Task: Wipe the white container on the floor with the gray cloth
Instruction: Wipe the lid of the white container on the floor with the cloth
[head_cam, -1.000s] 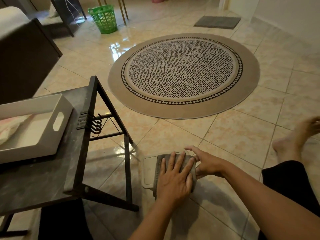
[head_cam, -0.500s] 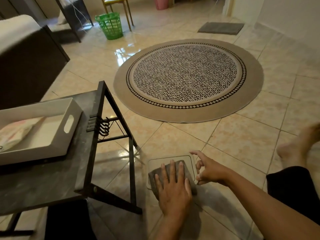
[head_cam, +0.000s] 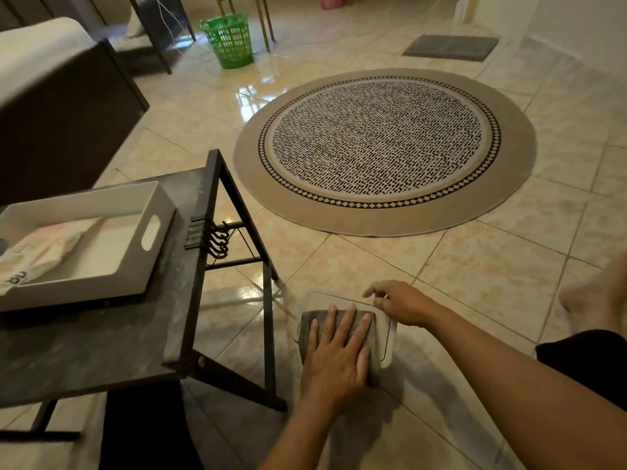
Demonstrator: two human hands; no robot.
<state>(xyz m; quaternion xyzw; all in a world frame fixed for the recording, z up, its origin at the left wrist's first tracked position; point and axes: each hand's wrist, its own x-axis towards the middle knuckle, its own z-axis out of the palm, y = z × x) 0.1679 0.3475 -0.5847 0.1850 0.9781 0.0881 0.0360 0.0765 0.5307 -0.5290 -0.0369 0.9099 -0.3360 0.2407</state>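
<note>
A flat white container [head_cam: 387, 337] lies on the tiled floor just in front of me. A folded gray cloth [head_cam: 306, 326] covers most of its left and near part. My left hand [head_cam: 336, 359] lies flat on the cloth, fingers spread and pressing down. My right hand [head_cam: 402, 301] rests at the container's far right corner, fingertips curled on its rim. The container's far edge and right side show bare white.
A low black table [head_cam: 101, 351] with a white tray [head_cam: 159, 212] stands close on the left, its leg near the container. A round patterned rug [head_cam: 383, 218] lies ahead. My bare foot [head_cam: 593, 300] is at right. A green basket [head_cam: 230, 42] stands far back.
My left hand has slid the cloth leftward across the container, uncovering its right side. My right hand stays at the far right corner. The view has tilted slightly.
</note>
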